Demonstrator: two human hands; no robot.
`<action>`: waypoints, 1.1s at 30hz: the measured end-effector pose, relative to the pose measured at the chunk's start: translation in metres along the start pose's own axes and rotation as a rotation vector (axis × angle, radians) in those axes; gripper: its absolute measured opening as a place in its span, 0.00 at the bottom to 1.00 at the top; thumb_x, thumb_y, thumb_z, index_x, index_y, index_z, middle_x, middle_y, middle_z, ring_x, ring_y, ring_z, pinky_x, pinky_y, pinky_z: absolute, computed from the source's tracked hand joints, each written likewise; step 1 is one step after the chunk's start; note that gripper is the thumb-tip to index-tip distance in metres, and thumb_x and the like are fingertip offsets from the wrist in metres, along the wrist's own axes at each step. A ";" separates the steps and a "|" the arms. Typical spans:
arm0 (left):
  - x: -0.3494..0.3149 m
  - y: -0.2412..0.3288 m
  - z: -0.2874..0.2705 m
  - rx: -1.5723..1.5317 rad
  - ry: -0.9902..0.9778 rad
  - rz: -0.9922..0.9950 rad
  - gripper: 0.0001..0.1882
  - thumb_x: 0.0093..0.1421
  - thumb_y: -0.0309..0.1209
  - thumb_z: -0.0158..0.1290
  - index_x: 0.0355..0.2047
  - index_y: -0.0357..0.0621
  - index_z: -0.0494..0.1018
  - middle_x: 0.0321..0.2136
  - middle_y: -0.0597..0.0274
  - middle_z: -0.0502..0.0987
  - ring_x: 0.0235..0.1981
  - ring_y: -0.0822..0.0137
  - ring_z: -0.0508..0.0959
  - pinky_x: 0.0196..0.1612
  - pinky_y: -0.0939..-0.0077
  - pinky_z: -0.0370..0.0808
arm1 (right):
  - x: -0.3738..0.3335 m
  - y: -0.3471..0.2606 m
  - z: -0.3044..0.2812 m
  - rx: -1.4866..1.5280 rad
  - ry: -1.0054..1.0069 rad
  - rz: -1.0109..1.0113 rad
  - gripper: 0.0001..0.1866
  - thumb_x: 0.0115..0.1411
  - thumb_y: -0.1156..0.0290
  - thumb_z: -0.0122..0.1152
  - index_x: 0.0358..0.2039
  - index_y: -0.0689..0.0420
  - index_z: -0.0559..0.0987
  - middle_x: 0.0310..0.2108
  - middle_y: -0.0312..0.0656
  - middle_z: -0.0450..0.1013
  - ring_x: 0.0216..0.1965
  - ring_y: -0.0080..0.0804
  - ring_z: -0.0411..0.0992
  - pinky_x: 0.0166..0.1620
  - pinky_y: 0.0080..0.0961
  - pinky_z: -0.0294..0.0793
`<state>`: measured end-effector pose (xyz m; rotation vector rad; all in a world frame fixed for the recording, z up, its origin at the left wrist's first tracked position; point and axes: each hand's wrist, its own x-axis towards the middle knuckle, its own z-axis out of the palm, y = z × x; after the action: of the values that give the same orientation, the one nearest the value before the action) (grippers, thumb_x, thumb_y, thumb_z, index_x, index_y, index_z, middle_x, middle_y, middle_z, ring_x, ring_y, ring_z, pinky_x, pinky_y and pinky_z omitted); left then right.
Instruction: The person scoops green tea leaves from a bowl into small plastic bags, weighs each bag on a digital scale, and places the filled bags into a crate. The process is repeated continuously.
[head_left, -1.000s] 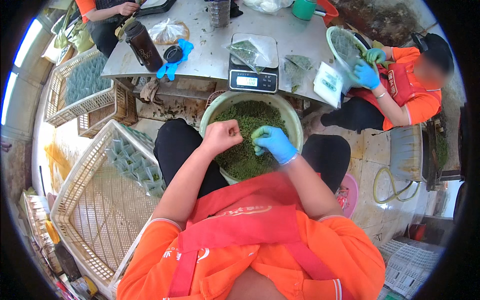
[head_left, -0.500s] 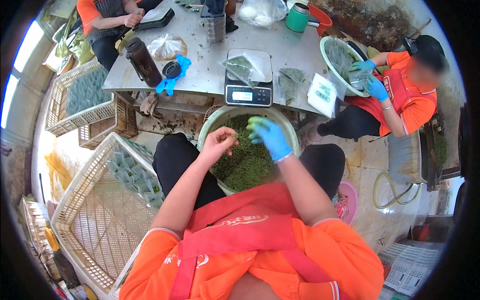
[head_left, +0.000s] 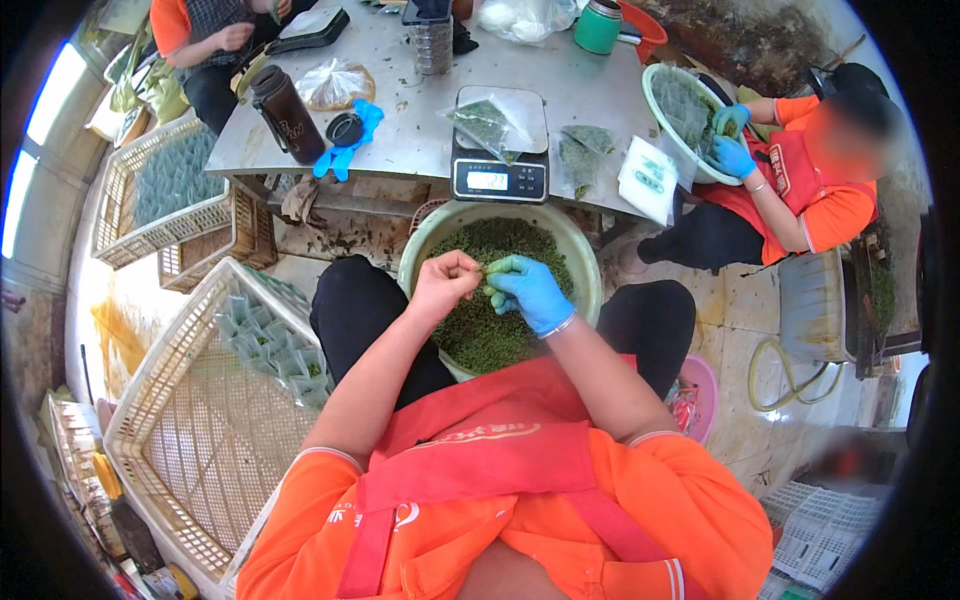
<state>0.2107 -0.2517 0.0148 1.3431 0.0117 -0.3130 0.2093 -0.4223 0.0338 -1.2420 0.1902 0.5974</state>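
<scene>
- Little green bits (head_left: 500,340) lie in the round, pale tub (head_left: 588,265) between the person's knees.
- The bare left hand (head_left: 445,290) and the blue-gloved right hand (head_left: 535,297) bend in over the tub, tips close together.
- Each grip is pinched together; I can't tell what is inside.
- The green bits lie under both grips.
- A scale (head_left: 500,180) sits ahead on the desk (head_left: 395,105).

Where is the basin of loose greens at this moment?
In the head view, the basin sits near centre, between the person's knees, under the left hand and gloved right hand.
</scene>
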 end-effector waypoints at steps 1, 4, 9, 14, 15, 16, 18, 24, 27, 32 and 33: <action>0.000 -0.002 0.000 0.009 0.009 -0.007 0.03 0.50 0.25 0.53 0.26 0.43 0.70 0.16 0.70 0.72 0.14 0.82 0.68 0.15 0.88 0.59 | -0.002 0.002 0.000 0.056 0.002 0.018 0.05 0.55 0.75 0.54 0.33 0.59 0.73 0.24 0.39 0.73 0.20 0.22 0.71 0.23 0.19 0.73; -0.003 0.001 0.001 -0.025 0.148 -0.045 0.02 0.51 0.26 0.52 0.25 0.45 0.70 0.16 0.69 0.73 0.13 0.82 0.67 0.14 0.89 0.58 | -0.005 0.012 -0.012 0.191 0.018 0.055 0.05 0.56 0.74 0.53 0.34 0.58 0.72 0.25 0.39 0.73 0.22 0.22 0.71 0.26 0.20 0.74; 0.004 0.002 -0.013 0.012 0.134 -0.004 0.03 0.54 0.28 0.51 0.28 0.44 0.71 0.18 0.68 0.74 0.16 0.82 0.70 0.15 0.91 0.61 | -0.007 0.001 -0.029 0.100 0.164 -0.072 0.08 0.56 0.74 0.52 0.37 0.60 0.72 0.29 0.43 0.73 0.26 0.28 0.73 0.30 0.24 0.76; 0.002 -0.013 -0.002 0.763 -0.173 0.315 0.15 0.50 0.31 0.54 0.40 0.46 0.72 0.19 0.68 0.76 0.18 0.72 0.75 0.23 0.78 0.71 | 0.051 -0.069 -0.008 0.264 0.150 -0.404 0.13 0.57 0.74 0.50 0.42 0.64 0.70 0.30 0.46 0.74 0.28 0.33 0.74 0.31 0.27 0.77; -0.003 0.001 0.004 0.991 -0.174 0.458 0.17 0.49 0.33 0.55 0.41 0.48 0.72 0.19 0.67 0.77 0.18 0.68 0.75 0.25 0.75 0.73 | 0.059 -0.078 -0.008 0.300 0.129 -0.400 0.13 0.57 0.74 0.49 0.43 0.64 0.69 0.30 0.46 0.74 0.28 0.32 0.74 0.31 0.27 0.77; -0.003 -0.002 0.002 1.032 -0.205 0.499 0.18 0.48 0.35 0.56 0.41 0.52 0.72 0.20 0.66 0.77 0.20 0.62 0.76 0.26 0.70 0.73 | 0.065 -0.083 -0.008 0.336 0.108 -0.396 0.14 0.57 0.74 0.48 0.44 0.65 0.69 0.30 0.46 0.73 0.27 0.32 0.74 0.31 0.27 0.77; -0.006 0.006 0.000 1.026 -0.192 0.473 0.18 0.49 0.35 0.56 0.41 0.51 0.72 0.21 0.64 0.77 0.21 0.61 0.77 0.26 0.70 0.73 | 0.062 -0.070 -0.021 0.218 0.131 -0.365 0.14 0.58 0.73 0.47 0.44 0.64 0.69 0.31 0.45 0.73 0.27 0.30 0.74 0.31 0.26 0.77; 0.010 0.016 -0.014 0.955 0.137 0.531 0.14 0.51 0.34 0.54 0.39 0.50 0.73 0.19 0.58 0.76 0.21 0.64 0.77 0.26 0.73 0.74 | 0.044 -0.030 -0.035 0.117 0.219 -0.362 0.12 0.59 0.74 0.48 0.43 0.63 0.72 0.33 0.43 0.74 0.24 0.25 0.72 0.28 0.20 0.75; 0.042 0.030 -0.041 0.927 0.340 0.539 0.12 0.52 0.33 0.54 0.39 0.49 0.74 0.20 0.61 0.77 0.19 0.73 0.76 0.25 0.78 0.73 | 0.041 -0.035 -0.032 -0.076 0.290 -0.415 0.13 0.59 0.73 0.49 0.43 0.62 0.72 0.34 0.43 0.74 0.23 0.22 0.71 0.27 0.17 0.73; 0.077 0.043 -0.088 0.365 0.576 0.342 0.11 0.55 0.30 0.52 0.39 0.45 0.72 0.20 0.65 0.76 0.17 0.80 0.71 0.20 0.84 0.68 | 0.057 -0.043 -0.022 -0.961 0.492 -0.884 0.21 0.50 0.73 0.58 0.47 0.52 0.70 0.27 0.43 0.70 0.28 0.37 0.71 0.33 0.26 0.70; 0.078 0.042 -0.089 0.306 0.569 0.342 0.11 0.55 0.30 0.52 0.39 0.45 0.72 0.20 0.65 0.77 0.17 0.80 0.71 0.20 0.85 0.68 | 0.064 -0.045 -0.021 -1.031 0.490 -0.789 0.21 0.50 0.72 0.58 0.46 0.52 0.70 0.28 0.43 0.71 0.28 0.38 0.71 0.32 0.26 0.70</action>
<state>0.3105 -0.1750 0.0199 1.6696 0.2148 0.3767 0.2900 -0.4299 0.0354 -2.2748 -0.2482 -0.3922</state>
